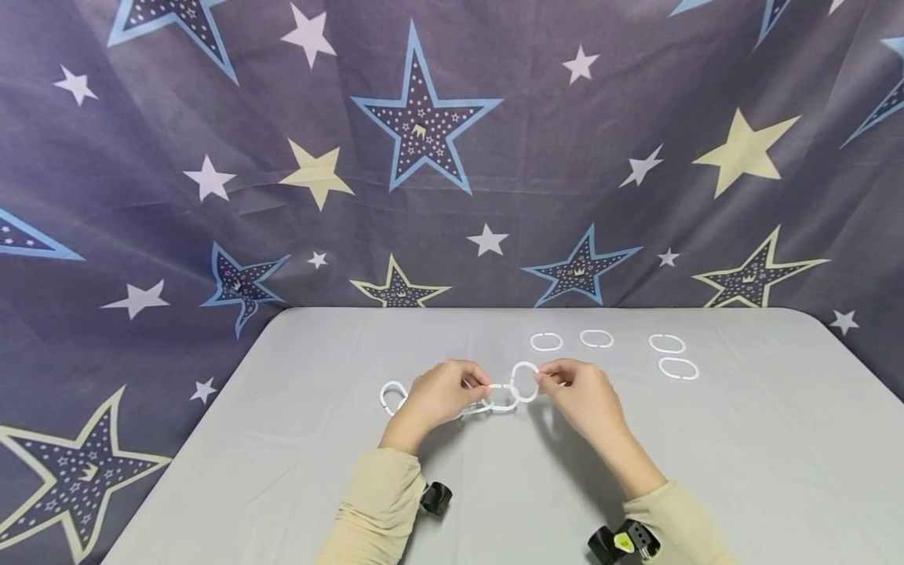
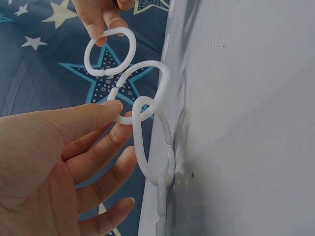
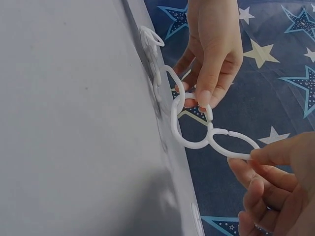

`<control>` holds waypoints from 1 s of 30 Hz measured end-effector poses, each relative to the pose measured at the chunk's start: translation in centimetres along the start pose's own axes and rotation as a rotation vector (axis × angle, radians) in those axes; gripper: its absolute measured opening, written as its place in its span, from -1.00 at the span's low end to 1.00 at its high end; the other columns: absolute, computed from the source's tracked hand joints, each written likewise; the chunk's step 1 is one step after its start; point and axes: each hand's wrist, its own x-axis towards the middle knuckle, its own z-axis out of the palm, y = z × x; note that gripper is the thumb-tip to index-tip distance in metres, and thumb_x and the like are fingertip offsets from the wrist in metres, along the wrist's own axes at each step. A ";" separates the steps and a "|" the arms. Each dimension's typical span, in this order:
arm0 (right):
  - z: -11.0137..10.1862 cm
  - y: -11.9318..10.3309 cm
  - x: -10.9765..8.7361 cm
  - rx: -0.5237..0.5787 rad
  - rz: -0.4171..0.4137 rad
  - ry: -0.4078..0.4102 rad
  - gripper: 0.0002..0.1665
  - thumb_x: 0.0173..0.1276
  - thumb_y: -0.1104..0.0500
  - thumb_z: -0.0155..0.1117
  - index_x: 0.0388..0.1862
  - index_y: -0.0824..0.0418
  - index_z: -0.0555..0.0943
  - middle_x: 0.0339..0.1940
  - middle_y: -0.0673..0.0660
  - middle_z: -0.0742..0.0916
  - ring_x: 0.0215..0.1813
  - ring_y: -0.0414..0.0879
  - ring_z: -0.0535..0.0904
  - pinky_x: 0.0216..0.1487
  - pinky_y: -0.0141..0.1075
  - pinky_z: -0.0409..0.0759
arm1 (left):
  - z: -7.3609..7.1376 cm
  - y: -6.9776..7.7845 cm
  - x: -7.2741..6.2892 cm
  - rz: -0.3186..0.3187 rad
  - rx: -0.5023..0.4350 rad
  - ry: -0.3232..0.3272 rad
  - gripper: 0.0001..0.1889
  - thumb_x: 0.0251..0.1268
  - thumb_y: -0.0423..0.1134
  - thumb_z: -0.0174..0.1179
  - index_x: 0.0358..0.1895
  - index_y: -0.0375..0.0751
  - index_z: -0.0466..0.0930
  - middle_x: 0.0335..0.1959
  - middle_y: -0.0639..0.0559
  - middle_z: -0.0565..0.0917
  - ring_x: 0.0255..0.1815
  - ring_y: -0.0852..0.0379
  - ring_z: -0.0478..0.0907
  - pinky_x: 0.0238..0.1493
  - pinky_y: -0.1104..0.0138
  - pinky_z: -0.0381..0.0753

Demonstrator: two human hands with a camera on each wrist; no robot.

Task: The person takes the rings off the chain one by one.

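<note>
In the head view we are seeing the left hand (image 1: 441, 394) pinching the end link (image 1: 504, 409) of a white chain (image 1: 478, 410) above the grey table (image 1: 770, 463), while the right hand (image 1: 582, 394) is pinching a white ring (image 1: 512, 382) beside it and four loose rings (image 1: 676, 359) are lying beyond. In the left wrist view we are seeing thumb and fingertip gripping that link, the lower fingers spreading loosely. In the right wrist view thumb and fingertip are holding the ring, which is meeting the link, hooked or not we cannot tell.
</note>
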 end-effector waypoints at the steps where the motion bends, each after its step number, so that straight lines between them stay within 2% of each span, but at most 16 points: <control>1: -0.1 0.0 0.0 0.002 0.002 -0.001 -0.84 0.30 0.15 0.35 -0.22 0.17 0.77 -0.44 -0.01 0.77 -0.36 -0.13 0.61 -0.34 -0.25 0.46 | 0.0 0.0 0.0 0.000 -0.001 0.000 -0.95 0.30 -0.11 0.30 -0.29 0.08 0.71 -0.39 0.30 0.67 -0.33 0.28 0.57 -0.19 0.23 0.51; 13: -1.0 0.9 0.5 0.024 -0.001 0.013 -0.81 0.34 0.15 0.33 -0.19 0.24 0.76 -0.46 0.01 0.77 -0.34 -0.12 0.64 -0.29 -0.25 0.47 | 0.0 0.0 -0.1 -0.002 -0.012 0.001 -0.96 0.30 -0.13 0.30 -0.29 0.07 0.72 -0.39 0.29 0.67 -0.34 0.29 0.56 -0.18 0.23 0.50; 26: -2.4 2.3 1.2 0.036 0.027 0.035 -0.76 0.39 0.15 0.28 -0.15 0.29 0.74 -0.43 0.08 0.79 -0.26 -0.08 0.67 -0.11 -0.19 0.47 | 0.0 0.2 -0.1 -0.003 -0.018 -0.003 -0.95 0.30 -0.15 0.28 -0.28 0.04 0.72 -0.39 0.28 0.66 -0.35 0.28 0.55 -0.17 0.21 0.50; 30: -3.0 2.7 1.5 0.042 0.045 0.043 -0.74 0.40 0.14 0.27 -0.13 0.31 0.73 -0.41 0.10 0.79 -0.31 -0.12 0.64 -0.17 -0.25 0.48 | 0.0 0.2 -0.1 -0.005 -0.019 -0.005 -0.96 0.31 -0.15 0.29 -0.28 0.05 0.72 -0.38 0.28 0.67 -0.35 0.28 0.55 -0.16 0.21 0.50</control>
